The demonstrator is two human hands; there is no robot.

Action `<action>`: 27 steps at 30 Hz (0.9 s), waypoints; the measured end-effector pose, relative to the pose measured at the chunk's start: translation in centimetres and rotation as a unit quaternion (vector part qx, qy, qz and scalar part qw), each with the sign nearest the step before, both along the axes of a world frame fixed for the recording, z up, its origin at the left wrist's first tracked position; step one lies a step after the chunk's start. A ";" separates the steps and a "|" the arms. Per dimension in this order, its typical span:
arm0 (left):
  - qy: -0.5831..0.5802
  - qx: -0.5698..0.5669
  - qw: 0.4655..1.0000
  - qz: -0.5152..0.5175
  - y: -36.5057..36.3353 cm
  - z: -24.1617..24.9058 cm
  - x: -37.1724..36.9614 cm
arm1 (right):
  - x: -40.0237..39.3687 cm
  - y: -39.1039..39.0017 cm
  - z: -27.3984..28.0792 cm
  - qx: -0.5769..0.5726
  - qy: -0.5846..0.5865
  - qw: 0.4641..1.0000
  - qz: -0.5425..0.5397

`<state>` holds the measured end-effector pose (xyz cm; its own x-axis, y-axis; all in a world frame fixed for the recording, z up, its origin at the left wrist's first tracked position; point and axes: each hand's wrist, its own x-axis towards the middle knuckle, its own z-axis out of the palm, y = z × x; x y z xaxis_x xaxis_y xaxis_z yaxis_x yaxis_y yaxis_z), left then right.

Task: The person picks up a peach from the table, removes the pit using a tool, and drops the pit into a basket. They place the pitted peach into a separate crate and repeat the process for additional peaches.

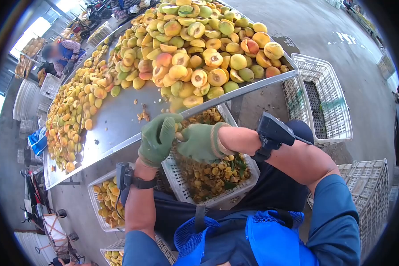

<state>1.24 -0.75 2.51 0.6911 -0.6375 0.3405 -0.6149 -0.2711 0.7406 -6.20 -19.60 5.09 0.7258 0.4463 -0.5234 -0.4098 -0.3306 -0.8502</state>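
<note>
My left hand (158,138), in a green glove, is closed with its fingers curled inward. Right beside it, my gloved right hand (200,142) is closed too, its fingertips close to the left hand. A small yellowish bit shows between them, mostly hidden by the gloves; I cannot tell what it is. Both hands are over a white plastic crate (180,188) of brownish-yellow pits and scraps (215,175), near the metal table's front edge (119,146). Beyond them, a large heap of halved peaches (217,77) lies on the table.
Another spread of peach halves (75,115) covers the table's left side. A crate of peach halves (107,204) stands on the floor at left. White crates (337,106) stand at right, with more (363,190) near my right elbow. A person (66,53) sits beyond the table at left.
</note>
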 end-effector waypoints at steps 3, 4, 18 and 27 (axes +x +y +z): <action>0.000 0.021 0.999 -0.035 -0.2 0.5 0.3 | -0.2 -0.2 0.8 -0.013 0.024 1.000 -0.007; 0.009 0.035 0.998 -0.051 -0.3 1.0 0.3 | -0.2 -0.2 1.0 -0.017 0.035 0.999 -0.009; -0.048 0.133 0.975 -0.171 -0.2 0.8 2.2 | 1.5 -0.5 -2.3 0.041 0.079 0.996 0.005; 0.197 -0.239 0.948 0.072 -1.5 -3.1 0.4 | 2.0 -0.9 0.6 0.119 0.062 0.990 -0.031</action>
<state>1.68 -2.23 -0.57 0.8925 -0.3654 0.2644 -0.2475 0.0932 0.9644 -4.21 -20.54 5.68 0.6919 0.5248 -0.4958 -0.5299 -0.0972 -0.8424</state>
